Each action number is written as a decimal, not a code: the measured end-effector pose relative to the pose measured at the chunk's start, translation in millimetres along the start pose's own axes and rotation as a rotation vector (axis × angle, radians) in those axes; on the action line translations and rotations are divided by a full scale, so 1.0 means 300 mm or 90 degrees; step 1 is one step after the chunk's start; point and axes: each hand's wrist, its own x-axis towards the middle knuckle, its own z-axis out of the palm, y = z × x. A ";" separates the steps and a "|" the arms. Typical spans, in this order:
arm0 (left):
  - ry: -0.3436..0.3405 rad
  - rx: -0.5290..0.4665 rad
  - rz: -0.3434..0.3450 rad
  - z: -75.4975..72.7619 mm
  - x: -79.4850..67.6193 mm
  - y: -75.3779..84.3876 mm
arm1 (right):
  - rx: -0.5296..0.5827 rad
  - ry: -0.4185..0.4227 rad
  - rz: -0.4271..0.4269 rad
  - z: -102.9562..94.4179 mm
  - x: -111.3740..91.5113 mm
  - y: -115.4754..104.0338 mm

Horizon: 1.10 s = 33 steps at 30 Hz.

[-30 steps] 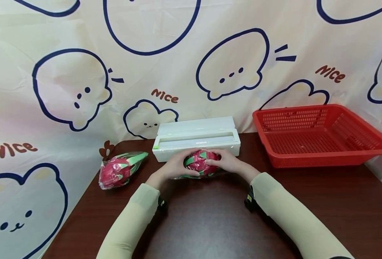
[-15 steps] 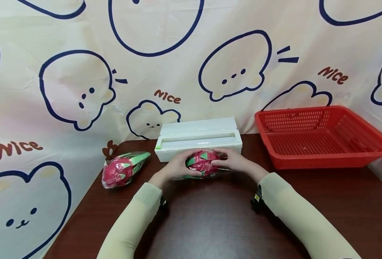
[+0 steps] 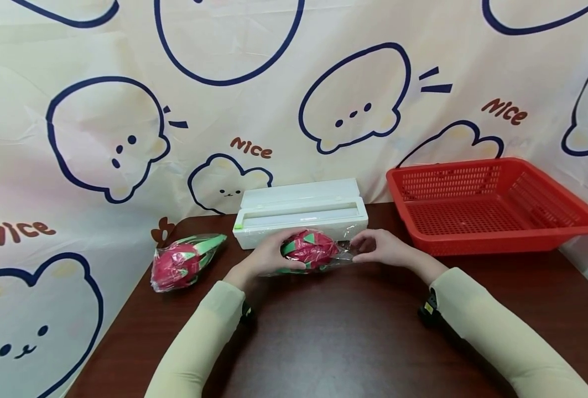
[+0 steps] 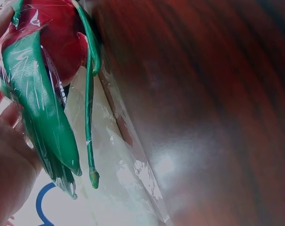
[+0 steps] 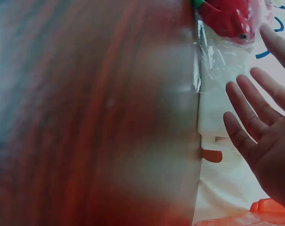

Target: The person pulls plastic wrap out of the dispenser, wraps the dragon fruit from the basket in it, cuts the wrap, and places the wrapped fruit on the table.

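A red dragon fruit with green scales (image 3: 311, 249) lies in clear plastic film in front of the white box. My left hand (image 3: 269, 255) holds it from the left side, thumb in front and fingers behind. In the left wrist view its long green leaves (image 4: 43, 103) show through the film. My right hand (image 3: 385, 250) is to the right of the fruit, beside the loose film end (image 3: 342, 255). The right wrist view shows these fingers (image 5: 248, 106) spread and relaxed, holding nothing. Whether the right thumb touches the film, I cannot tell.
A second wrapped dragon fruit (image 3: 184, 264) lies at the table's left. Behind my hands stands the long white film box (image 3: 254, 236), lid up and a roll inside. A red plastic basket (image 3: 488, 246) sits at the back right, before a printed cloth backdrop (image 3: 284, 110).
My right hand has let go of the dragon fruit and moved right, baring the film end. The left hand keeps its hold on the fruit. The head view has shifted slightly.
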 end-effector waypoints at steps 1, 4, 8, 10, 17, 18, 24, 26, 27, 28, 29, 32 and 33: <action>0.000 0.001 0.000 -0.001 -0.001 -0.001 | -0.007 -0.008 -0.001 0.003 -0.002 0.003; 0.000 0.008 0.000 -0.002 -0.002 -0.006 | -0.032 -0.020 0.003 0.011 -0.003 0.008; -0.001 0.020 -0.008 -0.003 -0.005 -0.010 | -0.048 -0.007 0.008 0.014 0.007 0.001; -0.001 0.020 -0.011 -0.004 -0.007 -0.009 | -0.031 0.009 0.009 0.012 0.015 -0.007; -0.008 0.007 0.000 -0.008 -0.005 -0.002 | 0.066 0.059 -0.011 0.010 0.070 -0.031; -0.009 0.005 0.001 -0.008 -0.004 -0.001 | 0.073 0.063 -0.011 0.011 0.079 -0.034; -0.005 0.028 0.000 -0.004 0.001 -0.001 | 0.071 0.078 -0.022 0.032 0.137 -0.053; -0.005 0.034 -0.002 -0.003 0.002 -0.001 | 0.077 0.074 -0.022 0.043 0.150 -0.060; -0.005 0.034 -0.003 -0.002 0.002 -0.001 | 0.081 0.074 -0.020 0.049 0.156 -0.063; -0.005 0.034 -0.005 -0.002 0.002 -0.001 | 0.086 0.075 -0.017 0.054 0.161 -0.069; -0.005 0.033 -0.004 -0.002 0.001 -0.002 | 0.090 0.080 -0.015 0.060 0.166 -0.072; -0.004 0.030 -0.003 -0.004 0.001 -0.004 | 0.092 0.111 0.001 0.072 0.173 -0.085; -0.004 0.029 -0.001 -0.005 0.002 -0.004 | 0.093 0.122 0.007 0.075 0.174 -0.088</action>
